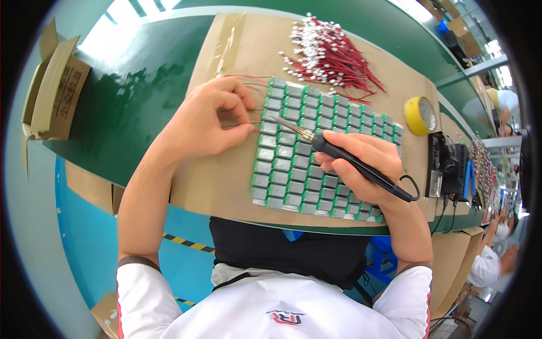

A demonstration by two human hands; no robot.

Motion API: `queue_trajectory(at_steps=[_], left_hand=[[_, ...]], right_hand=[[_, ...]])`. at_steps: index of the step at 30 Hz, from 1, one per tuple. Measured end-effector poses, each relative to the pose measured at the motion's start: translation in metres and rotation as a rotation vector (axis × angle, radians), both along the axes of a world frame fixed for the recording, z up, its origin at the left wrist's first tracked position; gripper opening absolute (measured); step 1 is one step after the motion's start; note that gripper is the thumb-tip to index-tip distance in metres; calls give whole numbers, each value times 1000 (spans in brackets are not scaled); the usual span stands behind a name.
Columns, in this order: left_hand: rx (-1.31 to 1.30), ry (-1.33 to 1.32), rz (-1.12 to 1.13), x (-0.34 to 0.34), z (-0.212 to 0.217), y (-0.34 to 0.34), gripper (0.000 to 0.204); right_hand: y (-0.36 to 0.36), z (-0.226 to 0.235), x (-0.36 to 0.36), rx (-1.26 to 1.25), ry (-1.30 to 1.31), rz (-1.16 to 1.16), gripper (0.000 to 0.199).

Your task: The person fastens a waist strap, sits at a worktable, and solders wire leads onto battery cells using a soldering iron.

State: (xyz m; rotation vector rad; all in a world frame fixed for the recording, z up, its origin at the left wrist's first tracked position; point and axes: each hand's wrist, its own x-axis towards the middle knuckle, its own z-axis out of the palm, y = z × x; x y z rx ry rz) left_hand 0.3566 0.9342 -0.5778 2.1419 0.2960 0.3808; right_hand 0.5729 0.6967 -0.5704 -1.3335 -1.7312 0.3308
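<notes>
A panel of small grey blocks with green edges (262,167) lies in rows on brown cardboard. At its upper left edge my left hand (217,116) is closed, thumb and forefinger pinched on a thin wire; the fingertips hide its end. Several fine red wires (248,77) run from the panel's left edge toward that hand. Over the panel my right hand (367,164) grips a soldering iron (339,152) by its black handle, like a pen. The iron's metal tip points left, close to the panel's left columns; I cannot tell whether it touches.
Beyond the panel lies a heap of red wires with white connectors (333,53). To the right are a yellow tape roll (420,116) and black soldering equipment (451,166) with cables. An open carton (56,93) stands far left on the green table (130,73). People sit farther right.
</notes>
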Motion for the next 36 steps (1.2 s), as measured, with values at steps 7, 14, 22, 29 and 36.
queue_trajectory(at_steps=[7, 14, 22, 29, 36], left_hand=[[-106, 16, 22, 0, -1, -2, 8], [-80, -10, -6, 3, 3, -1, 8], [-86, -3, -6, 1, 0, 1, 9], [-94, 5, 1, 2, -1, 0, 8], [-103, -2, 5, 1, 0, 1, 7]], right_hand=[[11, 23, 35, 39, 236, -334, 33], [37, 5, 110, -27, -183, -625, 17], [58, -17, 122, -43, -295, -626, 29], [57, -19, 124, -54, -332, -650, 33], [49, -13, 120, -78, -259, -763, 36]])
